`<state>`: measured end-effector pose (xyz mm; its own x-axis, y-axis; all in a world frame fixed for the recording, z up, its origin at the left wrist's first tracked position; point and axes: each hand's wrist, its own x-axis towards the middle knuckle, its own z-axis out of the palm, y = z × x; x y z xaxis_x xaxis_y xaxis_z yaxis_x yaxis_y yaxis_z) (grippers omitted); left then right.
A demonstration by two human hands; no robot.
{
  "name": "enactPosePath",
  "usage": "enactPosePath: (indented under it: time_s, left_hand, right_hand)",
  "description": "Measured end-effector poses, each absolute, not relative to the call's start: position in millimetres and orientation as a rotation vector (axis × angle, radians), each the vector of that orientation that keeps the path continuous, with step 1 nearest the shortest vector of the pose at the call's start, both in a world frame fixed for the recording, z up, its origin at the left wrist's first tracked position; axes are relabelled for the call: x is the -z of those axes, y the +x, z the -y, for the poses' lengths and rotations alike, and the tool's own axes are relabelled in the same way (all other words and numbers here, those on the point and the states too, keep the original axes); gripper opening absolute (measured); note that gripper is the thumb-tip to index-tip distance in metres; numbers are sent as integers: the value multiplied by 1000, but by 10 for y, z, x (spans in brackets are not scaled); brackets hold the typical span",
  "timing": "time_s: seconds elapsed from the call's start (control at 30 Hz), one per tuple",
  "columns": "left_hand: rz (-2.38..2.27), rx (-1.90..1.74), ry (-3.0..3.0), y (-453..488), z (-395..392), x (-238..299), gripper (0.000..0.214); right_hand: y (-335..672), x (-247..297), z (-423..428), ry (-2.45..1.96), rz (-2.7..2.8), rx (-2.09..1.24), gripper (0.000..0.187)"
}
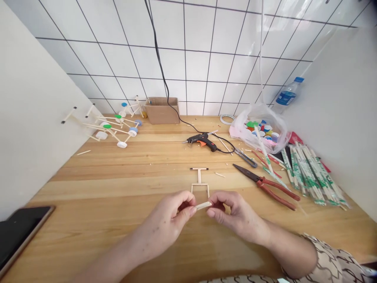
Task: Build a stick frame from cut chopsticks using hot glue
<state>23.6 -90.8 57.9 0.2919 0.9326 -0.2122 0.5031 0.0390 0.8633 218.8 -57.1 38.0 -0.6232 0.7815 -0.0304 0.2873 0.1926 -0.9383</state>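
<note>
My left hand [176,212] pinches a short pale wooden stick [202,205] between thumb and fingertips. At the stick's other end, the thumb and forefinger of my right hand [235,216] close on its tip. Just beyond my fingers, a small frame of glued wooden sticks [200,184] lies flat on the wooden table [118,224]. Its far crossbar has dark ends, and my hands partly hide its near side.
A black glue gun [203,139] lies behind the frame. Pliers [265,186], a utility knife [245,157], wrapped chopsticks [313,173] and a bag of bottle caps [259,129] are right. Stick-and-cap models [112,127], a cardboard box [163,111] and a phone [23,232] are left.
</note>
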Motion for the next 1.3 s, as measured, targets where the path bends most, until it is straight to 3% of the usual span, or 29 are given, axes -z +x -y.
enactPosePath:
  time_s: [0.3,0.87,1.13,1.3]
  left_hand:
    - [-1262,-620,1577,324,804,-531,18]
    - [-1296,-640,1632,250,852,-386,20]
    - [-1331,-635,1934,232,854,-339,19]
    - [-1232,-527,2253,216,915,-380,25]
  right_hand:
    - [2244,-343,533,-982,2033,-1196,33]
    - [2195,-293,541,-1031,2117,-1206,38]
    - [2193,-371,526,-1030,2175,-1398,28]
    - [2186,-355,578,-964,2401,-1141,22]
